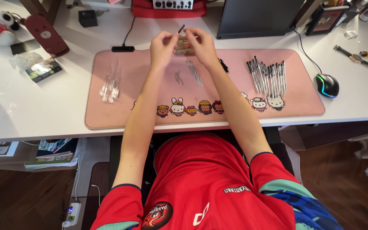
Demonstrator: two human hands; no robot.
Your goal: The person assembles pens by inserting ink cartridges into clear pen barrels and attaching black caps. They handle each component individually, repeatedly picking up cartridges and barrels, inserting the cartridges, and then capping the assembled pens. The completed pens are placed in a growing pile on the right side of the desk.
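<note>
Two hands, the left hand (163,46) and right hand (199,44), are pinched together on a thin pen part (181,30) held at upper centre. Loose refills (194,73) are spread just below, clear barrels (110,83) at left, assembled pens (268,76) at right, all on a pink mat (303,104) laid over a white desk (43,115).

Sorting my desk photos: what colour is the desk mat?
Pink desk mat, cartoon figures along its front edge; head view.
</note>
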